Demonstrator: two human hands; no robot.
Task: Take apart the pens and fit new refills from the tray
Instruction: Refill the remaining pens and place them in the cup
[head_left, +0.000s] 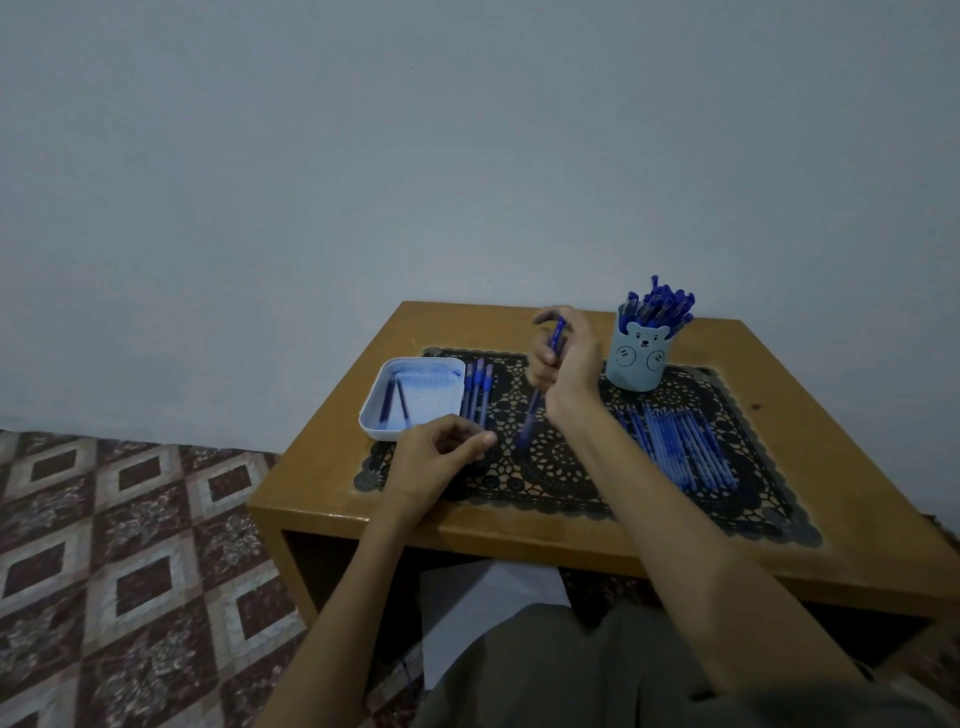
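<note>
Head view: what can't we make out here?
All from the head view:
1. pen in the right hand: its middle is hidden inside the grip, so I cannot tell whether it is apart or whole.
2. left hand: its own curl hides whether it pinches anything.
3. refills in the tray: dim and small, no firm count.
4. pens in the cup: lower parts hidden by its wall.

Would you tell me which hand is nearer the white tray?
Left. The left hand hovers at the near right corner of the tray; the right hand, gripping a pen, is farther right.
</note>
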